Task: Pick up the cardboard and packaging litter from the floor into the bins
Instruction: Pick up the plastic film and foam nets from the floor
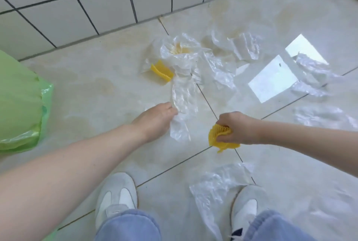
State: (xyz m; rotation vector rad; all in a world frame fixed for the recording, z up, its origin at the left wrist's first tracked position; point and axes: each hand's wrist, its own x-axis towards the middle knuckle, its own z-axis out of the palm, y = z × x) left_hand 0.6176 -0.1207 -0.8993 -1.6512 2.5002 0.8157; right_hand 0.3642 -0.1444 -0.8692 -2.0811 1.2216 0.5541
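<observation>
Our right hand [235, 129] is closed around yellow foam netting [220, 138]; our left hand [155, 117] pinches a clear plastic wrapper [183, 105]. Beyond both, plastic scraps, white cards [273, 79] and more netting remain; the green-lined bin [19, 105] sits left.

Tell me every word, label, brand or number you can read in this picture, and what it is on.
None: no readable text shows anywhere.
The white card looks blank apart from a small hole.
The yellow foam net in the right hand and the green bin bag carry no print.
</observation>
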